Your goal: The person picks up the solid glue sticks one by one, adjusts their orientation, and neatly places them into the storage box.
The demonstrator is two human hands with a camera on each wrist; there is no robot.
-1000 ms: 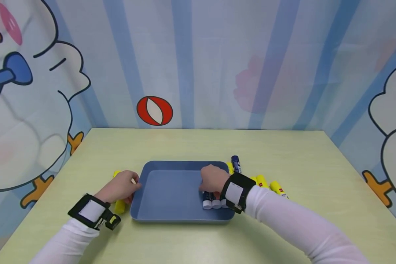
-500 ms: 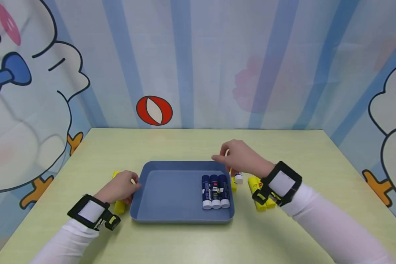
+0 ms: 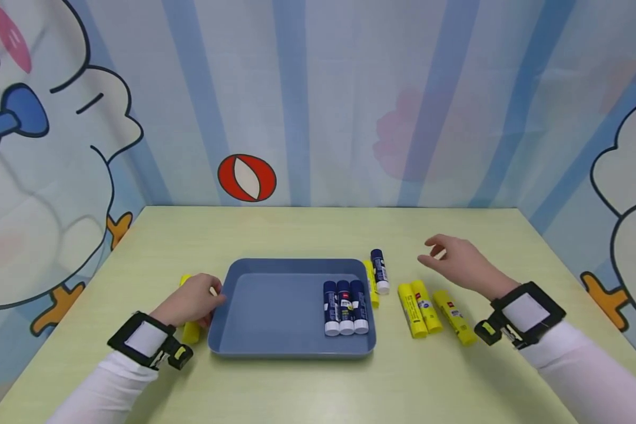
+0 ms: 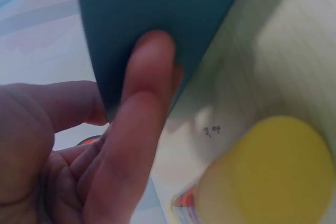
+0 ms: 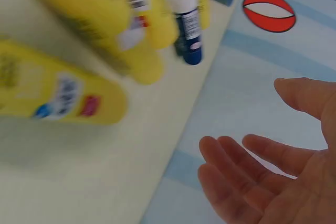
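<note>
A blue-grey tray (image 3: 275, 312) lies on the table in the head view. My left hand (image 3: 195, 299) grips its left rim; in the left wrist view the fingers (image 4: 149, 72) lie along its outer wall and the thumb is at the edge. Three navy glue sticks (image 3: 345, 308) with white ends lie side by side at the tray's right. My right hand (image 3: 458, 262) hovers right of the tray, holding nothing, fingers loosely bent and apart. Nearest it are yellow glue sticks (image 3: 454, 317) on the table. Another navy glue stick (image 3: 380, 272) lies just beyond the tray's right rim.
A yellow glue stick (image 3: 371, 284) lies along the tray's right side, and two more yellow sticks (image 3: 420, 309) lie together farther right. Partly hidden under the left hand is a yellow stick (image 3: 192, 333). A printed backdrop (image 3: 339, 106) rises behind the table (image 3: 297, 391).
My right hand has let go of the navy glue sticks in the tray, lifted away and swung right, uncovering the sticks there. The left hand has stayed at the tray's rim.
</note>
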